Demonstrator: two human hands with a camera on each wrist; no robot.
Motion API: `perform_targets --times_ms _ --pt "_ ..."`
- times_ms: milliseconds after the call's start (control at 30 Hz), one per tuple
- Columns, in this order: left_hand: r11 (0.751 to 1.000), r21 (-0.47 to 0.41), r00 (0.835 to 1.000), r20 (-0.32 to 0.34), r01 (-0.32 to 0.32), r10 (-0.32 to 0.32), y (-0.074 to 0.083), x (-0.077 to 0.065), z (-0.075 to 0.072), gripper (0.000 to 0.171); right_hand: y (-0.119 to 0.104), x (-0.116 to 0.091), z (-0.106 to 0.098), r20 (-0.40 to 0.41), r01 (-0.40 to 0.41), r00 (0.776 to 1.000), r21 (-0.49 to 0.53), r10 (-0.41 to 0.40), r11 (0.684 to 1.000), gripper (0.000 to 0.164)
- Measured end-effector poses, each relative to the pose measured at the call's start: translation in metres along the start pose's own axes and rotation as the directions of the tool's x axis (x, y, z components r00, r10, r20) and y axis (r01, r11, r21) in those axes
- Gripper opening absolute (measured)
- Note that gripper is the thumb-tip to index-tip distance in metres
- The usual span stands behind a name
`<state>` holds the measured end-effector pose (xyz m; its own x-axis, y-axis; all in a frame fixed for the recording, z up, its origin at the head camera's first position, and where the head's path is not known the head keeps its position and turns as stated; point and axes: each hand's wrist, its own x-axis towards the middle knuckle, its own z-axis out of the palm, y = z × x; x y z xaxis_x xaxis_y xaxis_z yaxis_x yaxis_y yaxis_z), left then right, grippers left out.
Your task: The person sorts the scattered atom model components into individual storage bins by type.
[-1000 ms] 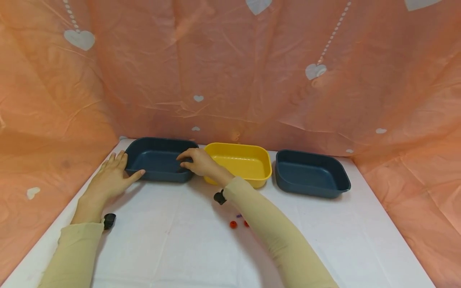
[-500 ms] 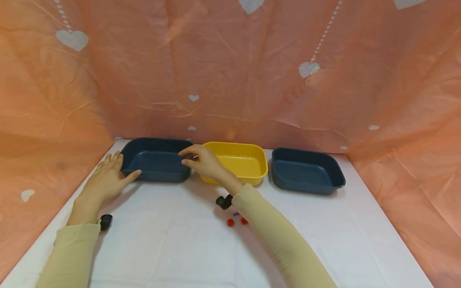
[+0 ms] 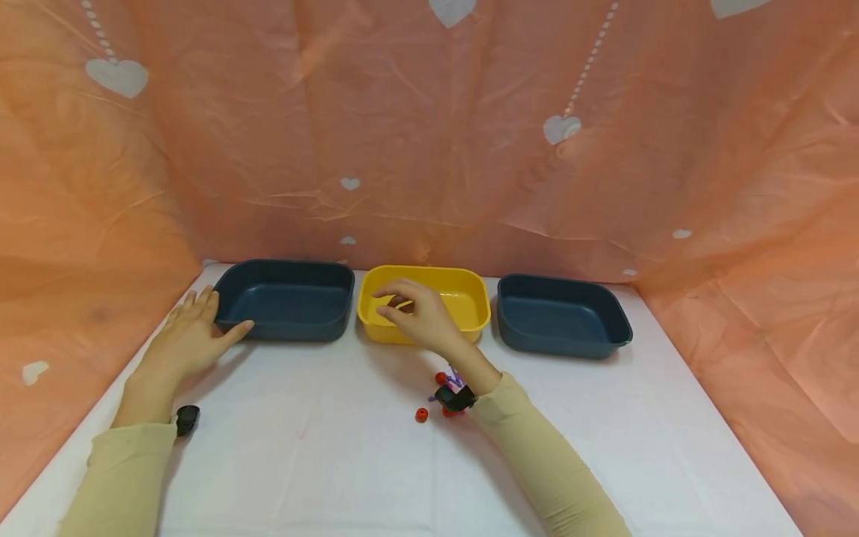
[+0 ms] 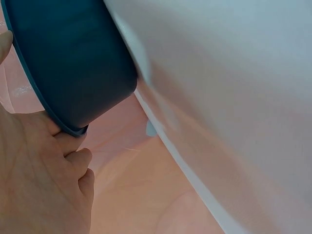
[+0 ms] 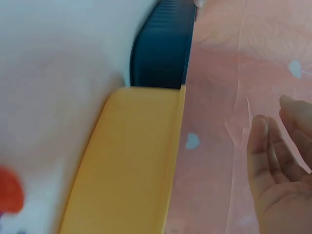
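Observation:
My left hand (image 3: 188, 339) rests at the left corner of the left dark blue container (image 3: 288, 330), fingers spread and thumb along its front wall. In the left wrist view, the fingers (image 4: 73, 146) touch that container's rim. Over the yellow container (image 3: 382, 333) hovers my right hand (image 3: 429, 321), its fingers loosely bent. The right wrist view shows a gap between thumb and fingers, with nothing held. Below my right wrist, red beads (image 3: 421, 415) and small purple pieces (image 3: 455, 379) lie on the white cloth, partly hidden by the wrist camera (image 3: 455, 398).
A second dark blue container (image 3: 564, 341) stands to the right of the yellow one. All three containers form a row at the back of the table, before an orange-pink curtain (image 3: 403, 149) with white hearts. More curtain hangs at both sides.
My right hand has moved right, from the left dark blue container to above the yellow one. More red and purple pieces show beside its wrist. The left hand stays at its container.

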<state>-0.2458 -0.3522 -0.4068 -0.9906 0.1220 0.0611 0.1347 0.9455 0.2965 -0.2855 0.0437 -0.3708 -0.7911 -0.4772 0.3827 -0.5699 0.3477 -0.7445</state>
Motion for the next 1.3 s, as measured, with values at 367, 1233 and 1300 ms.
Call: perform_targets --times_ms 367,1233,1300 --pt "1.0 -0.011 1.0 -0.026 -0.015 0.015 0.001 0.001 0.001 0.103 0.023 -0.046 -0.036 -0.017 -0.058 0.998 -0.085 0.056 0.995 0.017" --pt "1.0 -0.004 1.0 -0.019 -0.003 0.003 0.001 0.0 0.001 0.103 0.057 -0.08 -0.053 0.422 0.143 0.906 -0.335 0.012 0.931 0.014" --pt "1.0 -0.006 1.0 -0.021 -0.003 0.003 0.0 0.001 0.001 0.103 0.057 -0.079 -0.052 0.438 0.151 0.899 -0.33 0.009 0.932 0.015"
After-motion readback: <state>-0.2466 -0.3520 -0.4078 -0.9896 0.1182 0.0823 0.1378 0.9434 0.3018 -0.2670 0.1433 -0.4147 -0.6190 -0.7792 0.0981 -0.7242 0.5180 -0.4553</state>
